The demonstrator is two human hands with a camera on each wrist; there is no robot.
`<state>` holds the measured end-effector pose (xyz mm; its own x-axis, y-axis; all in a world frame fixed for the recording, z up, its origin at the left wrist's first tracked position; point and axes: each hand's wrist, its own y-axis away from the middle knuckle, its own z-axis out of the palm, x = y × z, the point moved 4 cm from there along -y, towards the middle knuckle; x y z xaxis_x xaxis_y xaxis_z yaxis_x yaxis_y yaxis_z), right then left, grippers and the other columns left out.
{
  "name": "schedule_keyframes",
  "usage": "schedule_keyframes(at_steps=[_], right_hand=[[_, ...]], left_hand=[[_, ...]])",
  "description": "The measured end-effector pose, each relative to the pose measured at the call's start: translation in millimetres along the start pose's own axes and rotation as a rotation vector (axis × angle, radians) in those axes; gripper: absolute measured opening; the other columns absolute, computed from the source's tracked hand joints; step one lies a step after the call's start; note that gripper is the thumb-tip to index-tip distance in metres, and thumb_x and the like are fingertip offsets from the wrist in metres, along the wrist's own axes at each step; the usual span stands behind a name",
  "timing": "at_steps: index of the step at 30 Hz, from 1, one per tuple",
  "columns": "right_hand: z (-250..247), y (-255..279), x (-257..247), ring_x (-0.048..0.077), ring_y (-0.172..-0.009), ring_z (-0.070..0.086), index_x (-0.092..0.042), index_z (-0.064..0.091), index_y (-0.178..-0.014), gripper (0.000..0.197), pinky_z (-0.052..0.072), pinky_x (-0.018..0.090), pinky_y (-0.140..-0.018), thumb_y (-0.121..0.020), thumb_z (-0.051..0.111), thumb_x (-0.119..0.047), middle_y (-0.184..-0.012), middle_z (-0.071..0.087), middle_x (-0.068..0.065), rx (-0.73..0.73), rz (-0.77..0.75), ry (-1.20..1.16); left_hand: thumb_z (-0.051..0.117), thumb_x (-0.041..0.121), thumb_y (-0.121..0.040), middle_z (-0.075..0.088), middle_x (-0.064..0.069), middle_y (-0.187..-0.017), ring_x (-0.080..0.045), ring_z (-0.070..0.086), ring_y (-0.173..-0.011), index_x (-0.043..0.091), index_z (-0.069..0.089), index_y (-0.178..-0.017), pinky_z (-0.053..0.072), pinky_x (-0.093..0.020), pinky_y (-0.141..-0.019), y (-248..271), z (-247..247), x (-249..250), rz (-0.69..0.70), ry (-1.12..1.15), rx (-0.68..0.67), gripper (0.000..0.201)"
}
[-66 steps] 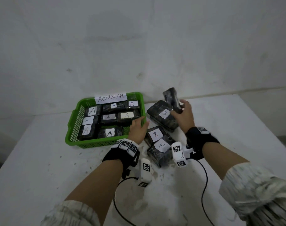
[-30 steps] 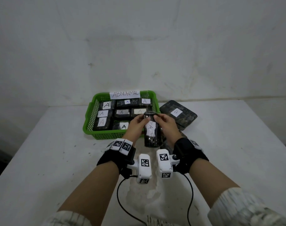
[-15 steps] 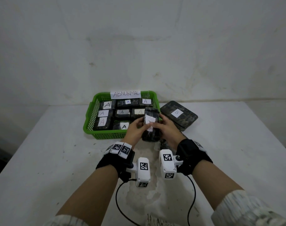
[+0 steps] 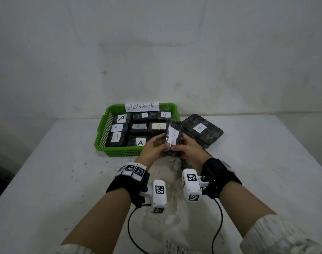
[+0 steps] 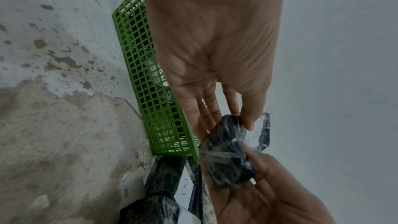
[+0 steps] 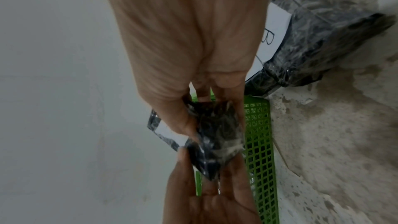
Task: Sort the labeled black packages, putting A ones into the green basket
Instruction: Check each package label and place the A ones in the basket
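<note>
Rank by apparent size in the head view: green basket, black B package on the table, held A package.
1. Green plastic mesh basket
2. Flat black wrapped B-labelled package
3. Black wrapped A-labelled package both hands hold; nearer and partly covered, so unsure

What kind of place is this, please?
Probably a bare sorting workstation: a worn white table against a plain wall, a green basket tagged ABNORMAL, and lettered black packages.

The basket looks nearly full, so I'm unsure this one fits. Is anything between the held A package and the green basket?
Nothing stands between them: the A package, held by the left hand and right hand, hovers over the green basket at its right front corner. Inside, A-labeled packages cover most of the floor.
</note>
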<state>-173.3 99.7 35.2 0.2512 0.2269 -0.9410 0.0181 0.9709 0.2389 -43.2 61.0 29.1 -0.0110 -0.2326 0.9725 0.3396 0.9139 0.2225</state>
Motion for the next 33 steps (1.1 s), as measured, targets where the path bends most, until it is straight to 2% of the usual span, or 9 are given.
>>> schedule_keyframes(at_steps=[2, 5, 8, 11, 16, 20, 23, 26, 33], right_hand=[[-2, -1, 2, 0.017, -0.088, 0.066, -0.009, 0.049, -0.134, 0.057, 0.055, 0.023, -0.067, -0.083, 0.056, 0.016, -0.104, 0.069, 0.007, 0.059, -0.023, 0.037], [-2, -4, 4, 0.024, -0.104, 0.064, -0.014, 0.046, -0.137, 0.064, 0.056, 0.035, -0.083, -0.081, 0.065, 0.01, -0.116, 0.066, 0.011, 0.092, -0.054, 0.049], [-1, -4, 4, 0.027, -0.11, 0.061, -0.022, 0.05, -0.133, 0.043, 0.052, 0.043, -0.083, -0.092, 0.061, -0.013, -0.122, 0.061, 0.013, 0.103, -0.018, 0.027], [-5, -3, 0, 0.02, -0.097, 0.059, -0.021, 0.059, -0.111, 0.017, 0.049, 0.033, -0.072, -0.1, 0.046, -0.016, -0.109, 0.062, 0.01, 0.146, -0.059, 0.075], [-12, -5, 0, 0.009, -0.072, 0.052, -0.016, 0.051, -0.086, 0.019, 0.043, 0.011, -0.058, -0.087, 0.063, -0.001, -0.082, 0.053, 0.001, 0.214, -0.129, 0.107], [-16, -5, 0, 0.012, -0.075, 0.046, -0.016, 0.042, -0.106, 0.042, 0.04, 0.02, -0.065, -0.081, 0.074, -0.012, -0.083, 0.041, -0.002, 0.292, -0.136, 0.104], [-12, -2, -5, 0.005, -0.08, 0.057, -0.019, 0.038, -0.128, 0.048, 0.043, 0.017, -0.062, -0.089, 0.066, -0.024, -0.095, 0.055, -0.005, 0.266, -0.084, 0.004], [-10, -1, -5, 0.006, -0.082, 0.063, -0.017, 0.056, -0.126, 0.035, 0.047, 0.021, -0.065, -0.098, 0.05, -0.036, -0.105, 0.068, -0.003, 0.205, -0.026, -0.019], [-14, -3, -4, 0.007, -0.069, 0.064, -0.008, 0.063, -0.118, 0.03, 0.048, 0.018, -0.055, -0.09, 0.064, -0.018, -0.095, 0.07, 0.004, 0.286, -0.057, -0.005]], left_hand=[[0.061, 0.003, -0.087, 0.059, -0.013, -0.108, -0.025, 0.06, -0.096, 0.016, 0.048, -0.13, 0.053, -0.039, -0.08, 0, 0, 0, 0.007, 0.011, 0.008, 0.047], [0.063, -0.001, -0.083, 0.055, -0.005, -0.097, -0.024, 0.057, -0.095, 0.024, 0.044, -0.119, 0.053, -0.04, -0.077, 0, -2, 0, 0.114, -0.057, 0.073, 0.048], [0.061, -0.006, -0.081, 0.05, -0.005, -0.095, -0.024, 0.054, -0.089, 0.028, 0.05, -0.106, 0.053, -0.037, -0.073, -3, -6, 2, 0.233, -0.167, 0.129, 0.044], [0.05, 0.005, -0.093, 0.058, -0.009, -0.105, -0.024, 0.057, -0.097, 0.024, 0.058, -0.104, 0.054, -0.043, -0.081, -4, -7, 1, 0.147, -0.112, 0.129, 0.023], [0.043, 0.03, -0.099, 0.059, -0.008, -0.108, -0.019, 0.06, -0.089, 0.017, 0.053, -0.116, 0.052, -0.039, -0.075, 1, -2, 1, -0.039, 0.077, 0.058, 0.024], [0.057, 0.02, -0.092, 0.062, 0.0, -0.096, -0.017, 0.06, -0.089, 0.017, 0.05, -0.118, 0.051, -0.037, -0.08, 5, 7, -2, -0.071, -0.012, -0.021, 0.028], [0.053, 0.009, -0.092, 0.062, -0.001, -0.093, -0.014, 0.06, -0.084, 0.012, 0.05, -0.117, 0.051, -0.03, -0.074, 5, 9, -6, -0.088, 0.033, -0.042, 0.025], [0.047, 0.005, -0.094, 0.059, -0.003, -0.091, -0.013, 0.058, -0.079, 0.01, 0.049, -0.112, 0.052, -0.023, -0.062, 6, 8, -7, -0.12, 0.057, -0.036, 0.019], [0.056, 0.018, -0.092, 0.058, -0.003, -0.102, -0.017, 0.058, -0.094, 0.01, 0.048, -0.115, 0.052, -0.029, -0.066, 7, 10, -1, -0.132, -0.028, -0.063, 0.025]])
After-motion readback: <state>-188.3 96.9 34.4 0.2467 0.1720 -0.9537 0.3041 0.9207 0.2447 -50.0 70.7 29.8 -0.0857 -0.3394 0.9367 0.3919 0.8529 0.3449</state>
